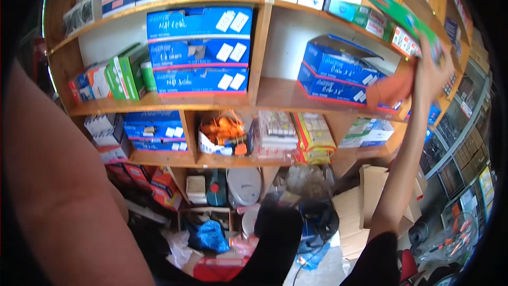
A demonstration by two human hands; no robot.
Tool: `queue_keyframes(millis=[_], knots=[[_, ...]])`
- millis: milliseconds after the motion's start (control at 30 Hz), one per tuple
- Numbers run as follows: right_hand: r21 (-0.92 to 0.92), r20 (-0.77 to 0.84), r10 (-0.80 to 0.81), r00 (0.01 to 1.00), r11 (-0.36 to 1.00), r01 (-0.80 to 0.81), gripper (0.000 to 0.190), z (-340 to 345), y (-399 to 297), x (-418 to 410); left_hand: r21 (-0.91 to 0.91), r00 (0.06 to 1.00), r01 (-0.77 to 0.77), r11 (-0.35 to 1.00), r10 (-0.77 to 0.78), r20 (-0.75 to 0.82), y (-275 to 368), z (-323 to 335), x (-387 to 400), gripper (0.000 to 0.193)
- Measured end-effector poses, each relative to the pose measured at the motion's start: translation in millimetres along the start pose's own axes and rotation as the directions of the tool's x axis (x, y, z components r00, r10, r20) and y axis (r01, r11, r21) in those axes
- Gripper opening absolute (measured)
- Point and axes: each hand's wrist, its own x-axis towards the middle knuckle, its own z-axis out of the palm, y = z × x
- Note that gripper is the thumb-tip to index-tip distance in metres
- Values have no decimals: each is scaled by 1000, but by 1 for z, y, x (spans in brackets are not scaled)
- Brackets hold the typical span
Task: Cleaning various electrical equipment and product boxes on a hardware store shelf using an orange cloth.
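Raised at the upper right, my right hand (434, 63) grips a long green box (403, 14), tilted in front of the upper shelf. An orange cloth (391, 87), blurred, hangs beside the same wrist; how it is held is hidden. Behind the cloth, blue cardboard boxes (335, 69) with handwriting stand stacked in a wooden compartment. A small white and red box (405, 41) sits on the shelf just under the green box. My left forearm fills the left side of the view, and the left hand is out of view.
The wooden shelving (260, 47) holds three stacked blue boxes (200, 53), leaning green boxes (127, 73) and wrapped white packs (276, 131). Beneath are a green bottle (216, 188), a blue plastic bag (212, 236) and opened cardboard (351, 216) on the floor. Glass-fronted shelves stand at right.
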Motion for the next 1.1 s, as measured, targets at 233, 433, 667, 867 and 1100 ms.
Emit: queue_keyframes(millis=[233,433,667,867,1100], knots=[[205,119,-154,981,970,128,55,-106,-79,-159,-48,974,-223,974,221,-46,13,-11,8,61],[548,280,-306,910,829,110,78,-58,-175,-274,78,733,614,785,-530,-426,62,-52,-154,62],[708,597,-383,705,665,-238,69,-46,-254,-394,-892,252,445,84,-967,35,18,-89,-253,134],[276,857,-508,-92,601,-750,34,-12,-238,-359,-947,90,306,-103,-987,136,16,-162,-302,130],[369,904,-388,180,494,-787,27,76,-345,-382,-936,-21,154,-316,-948,316,27,-139,-379,105]])
